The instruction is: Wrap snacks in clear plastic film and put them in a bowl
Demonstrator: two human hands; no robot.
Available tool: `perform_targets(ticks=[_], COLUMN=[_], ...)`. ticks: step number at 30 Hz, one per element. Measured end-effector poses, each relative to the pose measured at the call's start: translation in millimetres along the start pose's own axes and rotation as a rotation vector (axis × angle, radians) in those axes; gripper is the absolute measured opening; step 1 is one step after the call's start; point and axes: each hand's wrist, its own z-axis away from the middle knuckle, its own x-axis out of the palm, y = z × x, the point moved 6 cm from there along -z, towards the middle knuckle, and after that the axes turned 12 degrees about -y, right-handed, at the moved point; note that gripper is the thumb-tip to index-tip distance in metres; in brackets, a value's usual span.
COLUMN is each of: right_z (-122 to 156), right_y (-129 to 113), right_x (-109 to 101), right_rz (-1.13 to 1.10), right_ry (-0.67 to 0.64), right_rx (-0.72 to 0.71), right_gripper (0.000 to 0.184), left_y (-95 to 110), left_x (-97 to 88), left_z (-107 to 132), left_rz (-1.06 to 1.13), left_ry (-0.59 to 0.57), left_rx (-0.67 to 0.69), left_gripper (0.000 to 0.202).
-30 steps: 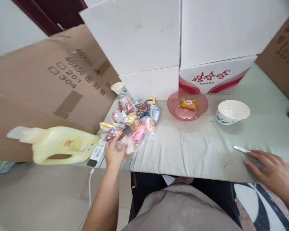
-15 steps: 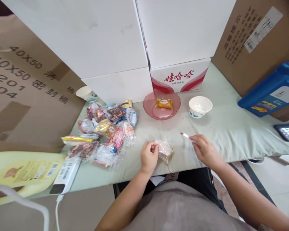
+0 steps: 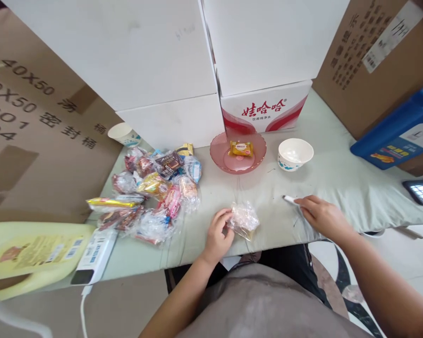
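My left hand (image 3: 220, 234) rests at the left edge of a clear plastic-wrapped packet (image 3: 246, 218), fingertips touching the wrap and thumb apart from the fingers. The packet's contents look pale and are hard to make out. On the right, my right hand (image 3: 324, 217) pinches a slim white pen-like tool (image 3: 290, 200) with a dark tip, low over the cloth and pointing left. Beyond the packet stands a pink scalloped bowl (image 3: 220, 158) with one yellow wrapped snack (image 3: 241, 149) inside. A white paper cup (image 3: 295, 155) with a blue-green pattern is to its right.
Many wrapped snacks (image 3: 154, 185) lie heaped on the left. Behind them is another paper cup (image 3: 124, 135). A yellow jug (image 3: 38, 253) and a white power bank (image 3: 96, 256) with a cable sit at front left. Boxes (image 3: 268, 110) wall the back; a blue bottle (image 3: 402, 136) and phone (image 3: 421, 191) are right.
My right hand has moved right and lowered with the white tool, away from the packet. My left hand's pinch has loosened, its thumb now spread from the fingers. The packet has shifted slightly right.
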Motion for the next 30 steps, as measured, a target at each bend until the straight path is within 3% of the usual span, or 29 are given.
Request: perform_targets(ticks=[3, 5, 8, 9, 11, 13, 17, 19, 21, 23, 24, 27, 30], right_z=[6.9, 5.9, -9.5, -15.2, -23.9, -26.1, -6.4, 9.5, 25.0, 33.3, 32.3, 9.7, -21.0], right_y=[6.0, -21.7, -82.6, -98.1, -107.2, -86.0, -16.5, 0.4, -0.4, -17.9, -31.4, -79.6, -106.2], right_x=[-9.1, -9.7, 4.8, 10.4, 18.2, 21.5, 24.8, 19.6, 5.5, -12.3, -19.5, -22.8, -4.5], right_rz=[0.022, -0.104, -0.335, -0.352, -0.389, -0.448, -0.479, -0.421, -0.360, -0.346, -0.363, -0.409, -0.349], right_ry=[0.198, 0.287, 0.170, 0.125, 0.116, 0.208, 0.370, 0.414, 0.504, 0.585, 0.583, 0.340, 0.098], right_rx=[0.077, 0.027, -0.171, -0.228, -0.270, -0.195, 0.079, 0.153, 0.175, 0.099, 0.015, -0.318, -0.437], right_gripper=[0.024, 0.031, 0.065, 0.061, 0.030, 0.012, 0.010, 0.012, 0.015, 0.016, 0.017, 0.022, 0.025], left_y=[9.0, 18.7, 32.4, 34.8, 32.5, 17.3, -35.0, -48.8, -42.3, -14.8, 3.4, 49.4, 58.5], left_x=[7.6, 14.9, 26.6, 28.3, 25.1, 13.7, -11.2, -23.5, -40.6, -55.1, -57.3, -42.1, -20.8], left_z=[-4.3, -9.7, -20.6, -24.1, -29.4, -29.8, -9.5, 4.5, 15.2, 20.0, 19.0, 5.4, -10.0], left_rz=[-0.102, -0.165, -0.166, -0.131, -0.004, 0.154, 0.347, 0.334, 0.209, 0.023, -0.054, -0.155, -0.264], left_ry=[-0.051, -0.088, -0.166, -0.180, -0.161, -0.076, 0.110, 0.203, 0.351, 0.465, 0.455, 0.174, -0.051], left_rx=[-0.002, 0.011, 0.033, 0.036, 0.014, -0.075, -0.401, -0.466, -0.388, -0.181, -0.048, 0.253, 0.222], left_gripper=[0.036, 0.036, 0.024, 0.018, 0.012, 0.014, 0.024, 0.025, 0.022, 0.016, 0.013, 0.014, 0.019])
